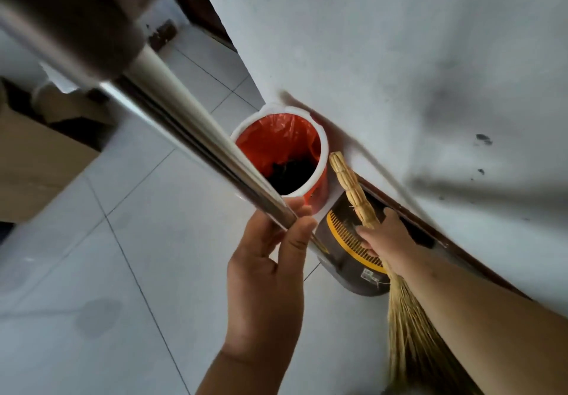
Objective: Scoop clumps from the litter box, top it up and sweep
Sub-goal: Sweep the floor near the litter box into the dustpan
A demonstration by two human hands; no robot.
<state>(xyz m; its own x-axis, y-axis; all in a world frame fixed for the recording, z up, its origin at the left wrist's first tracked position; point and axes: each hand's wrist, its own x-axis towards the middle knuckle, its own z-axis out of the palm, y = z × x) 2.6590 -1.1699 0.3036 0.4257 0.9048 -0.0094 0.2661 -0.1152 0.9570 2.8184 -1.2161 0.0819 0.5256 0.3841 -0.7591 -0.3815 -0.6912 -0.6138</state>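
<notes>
A long steel handle (196,136) runs from the upper left, close to the camera, down to a dark dustpan (353,271) with a yellow comb edge, standing on the floor by the wall. My left hand (270,277) grips the handle's lower part between thumb and fingers. My right hand (388,241) holds a straw broom (353,191) at its neck, just over the dustpan; the woven handle points up and away, and the bristles hang toward me along my forearm. A white bin (322,148) with an orange liner holds dark waste. No litter box is in view.
The bin and dustpan stand against a scuffed white wall (430,71) with a brown skirting strip. Pale floor tiles (138,256) spread to the left. A cardboard box (33,161) sits at the left edge, and a doorway shows at the top.
</notes>
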